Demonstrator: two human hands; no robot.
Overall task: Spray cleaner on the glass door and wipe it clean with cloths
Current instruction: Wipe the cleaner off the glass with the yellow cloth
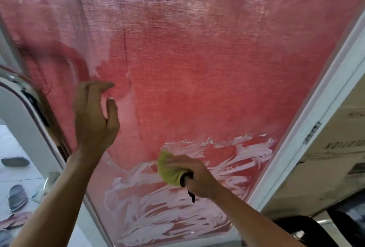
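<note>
A: What fills the view?
B: The glass door [197,81], with a red woven curtain [177,19] showing through the pane. The upper part looks hazy, the middle is clearer, and white streaks of cleaner foam [158,213] smear the lower part from about 5 to 7 o'clock.

A: And the frame?
B: A white door frame [316,120] runs along the 3 o'clock side, with a metal hinge [312,132] on it. Cardboard boxes [335,158] sit beyond it at 4 o'clock. At 9 o'clock a curved chrome handle [21,83] crosses the door's left edge.

A: The floor?
B: White tiled floor [17,177] at 8 o'clock, with dark sandals [17,197] lying on it.

A: Where is the left hand?
B: The left hand [94,116] is raised near the pane at about 9 o'clock from centre, fingers spread loosely and slightly curled, grasping nothing. I cannot tell if the fingertips touch the glass.

A: The right hand?
B: The right hand [189,173], near 6 o'clock, is closed round a bunched yellow-green cloth [169,169], pressing it against the pane at the top edge of the foam streaks. A dark strap [189,191] hangs from that fist
</note>
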